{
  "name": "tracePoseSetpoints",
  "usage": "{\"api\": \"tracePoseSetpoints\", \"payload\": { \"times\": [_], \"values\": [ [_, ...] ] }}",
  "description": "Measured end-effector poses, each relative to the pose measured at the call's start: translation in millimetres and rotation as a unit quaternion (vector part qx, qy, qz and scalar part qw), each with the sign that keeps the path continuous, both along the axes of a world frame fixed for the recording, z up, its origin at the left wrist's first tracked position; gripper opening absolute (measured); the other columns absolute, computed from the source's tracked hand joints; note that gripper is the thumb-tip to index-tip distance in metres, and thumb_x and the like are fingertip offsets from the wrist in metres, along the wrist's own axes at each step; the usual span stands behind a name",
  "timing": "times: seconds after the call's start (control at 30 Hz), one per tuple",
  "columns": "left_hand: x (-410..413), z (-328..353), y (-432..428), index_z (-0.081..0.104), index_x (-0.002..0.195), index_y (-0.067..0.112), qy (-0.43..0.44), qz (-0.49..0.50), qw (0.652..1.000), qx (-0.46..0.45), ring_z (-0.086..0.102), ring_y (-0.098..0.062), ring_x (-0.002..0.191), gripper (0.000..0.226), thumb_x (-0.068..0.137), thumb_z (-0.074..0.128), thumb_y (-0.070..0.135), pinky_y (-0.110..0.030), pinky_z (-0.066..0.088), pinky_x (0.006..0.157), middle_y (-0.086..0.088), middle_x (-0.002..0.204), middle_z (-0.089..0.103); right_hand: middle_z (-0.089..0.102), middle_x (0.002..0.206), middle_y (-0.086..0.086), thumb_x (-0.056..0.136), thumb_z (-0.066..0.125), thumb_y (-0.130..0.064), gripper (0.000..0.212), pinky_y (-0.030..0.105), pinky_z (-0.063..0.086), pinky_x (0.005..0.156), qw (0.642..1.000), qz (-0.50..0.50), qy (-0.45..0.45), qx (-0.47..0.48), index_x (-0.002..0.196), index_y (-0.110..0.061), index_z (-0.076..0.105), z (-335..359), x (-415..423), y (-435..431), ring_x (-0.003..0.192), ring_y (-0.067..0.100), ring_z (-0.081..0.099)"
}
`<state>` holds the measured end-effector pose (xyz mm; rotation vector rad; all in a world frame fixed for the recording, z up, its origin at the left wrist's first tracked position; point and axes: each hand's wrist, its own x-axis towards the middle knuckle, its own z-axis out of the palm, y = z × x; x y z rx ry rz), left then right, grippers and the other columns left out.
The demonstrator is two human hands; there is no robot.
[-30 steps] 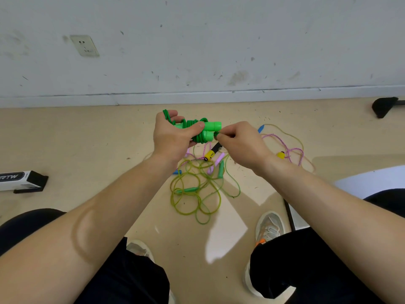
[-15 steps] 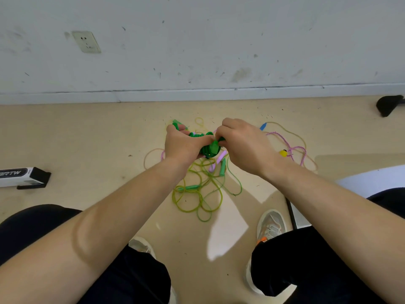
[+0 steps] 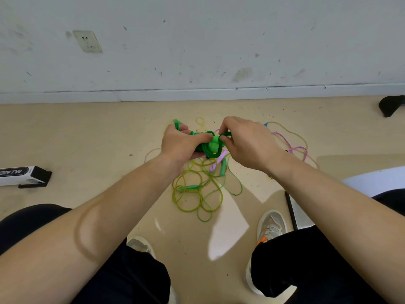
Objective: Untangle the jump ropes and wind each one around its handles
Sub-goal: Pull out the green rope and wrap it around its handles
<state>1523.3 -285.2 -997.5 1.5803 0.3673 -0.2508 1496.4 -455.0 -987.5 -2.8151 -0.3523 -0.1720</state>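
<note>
Left hand [image 3: 179, 143] clenched on the wound green rope [image 3: 211, 145] above the floor [image 3: 87, 139], right hand [image 3: 245, 143] pinching its last loop, apparently finishing the wind; next likely tucking it, then the tangle [image 3: 197, 189] below.

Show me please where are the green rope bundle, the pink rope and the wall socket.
green rope bundle [image 3: 212, 147], head view, on the wound coils between the hands
pink rope [image 3: 291, 148], head view, on the twisted strand on the floor at right
wall socket [image 3: 87, 41], head view, on its face plate
</note>
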Motion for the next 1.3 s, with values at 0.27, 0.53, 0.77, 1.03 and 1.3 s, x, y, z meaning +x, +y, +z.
{"api": "tracePoseSetpoints", "payload": {
  "times": [0.27, 0.53, 0.77, 1.03, 1.3],
  "values": [
    [8.0, 2.7, 7.1, 0.041, 0.129, 0.006, 0.053, -0.05, 0.995, -0.069, 0.07, -0.026, 0.1, 0.082, 0.065, 0.093, 0.014, -0.031, 0.061, 0.065, -0.015, 0.129, 0.053, 0.069, 0.096, 0.003, 0.1, 0.053, -0.02, 0.005, 0.033, 0.057, 0.055, 0.944, -0.048, 0.131, 0.3, 0.096, -0.018, 0.054, -5.1, 2.4, -2.6, 0.067, 0.011, 0.072],
    [19.6, 4.7, 20.7, 0.045, 0.138, -0.004, 0.048, -0.159, 0.984, -0.066, 0.074, -0.03, 0.098, 0.115, 0.038, 0.1, 0.016, -0.032, 0.061, 0.075, -0.023, 0.134, 0.057, 0.071, 0.079, 0.016, 0.094, 0.063, -0.006, 0.005, 0.042, 0.063, 0.067, 0.881, -0.054, 0.163, 0.442, 0.094, -0.001, 0.062, 8.7, 6.1, -10.5, 0.065, 0.027, 0.074],
    [14.7, 11.1, 21.8, 0.044, 0.136, -0.007, 0.08, -0.165, 0.979, -0.088, 0.075, -0.027, 0.09, 0.087, 0.062, 0.089, -0.004, -0.027, 0.06, 0.065, -0.026, 0.127, 0.062, 0.07, 0.088, 0.019, 0.093, 0.067, -0.006, 0.005, 0.034, 0.059, 0.059, 0.891, -0.003, 0.191, 0.411, 0.091, -0.006, 0.063, 14.8, 6.1, -17.3, 0.066, 0.031, 0.074],
    [7.3, 22.5, 19.9, 0.067, 0.109, -0.013, 0.096, -0.211, 0.97, -0.071, 0.072, -0.033, 0.101, 0.055, 0.06, 0.082, 0.006, -0.034, 0.061, 0.084, -0.023, 0.11, 0.073, 0.071, 0.087, 0.025, 0.088, 0.07, 0.003, 0.014, 0.032, 0.06, 0.06, 0.885, 0.008, 0.242, 0.397, 0.097, 0.002, 0.059, 19.2, 8.5, -23.1, 0.069, 0.034, 0.074],
    [5.3, 28.2, 21.3, 0.073, 0.091, -0.003, 0.124, -0.218, 0.967, -0.051, 0.075, -0.025, 0.079, 0.017, 0.076, 0.077, 0.002, -0.021, 0.06, 0.065, -0.015, 0.092, 0.077, 0.073, 0.085, 0.012, 0.089, 0.068, 0.003, 0.018, 0.037, 0.062, 0.065, 0.928, 0.045, 0.246, 0.277, 0.093, -0.013, 0.062, 23.5, 6.9, -22.0, 0.068, 0.026, 0.075]
  ]
}}
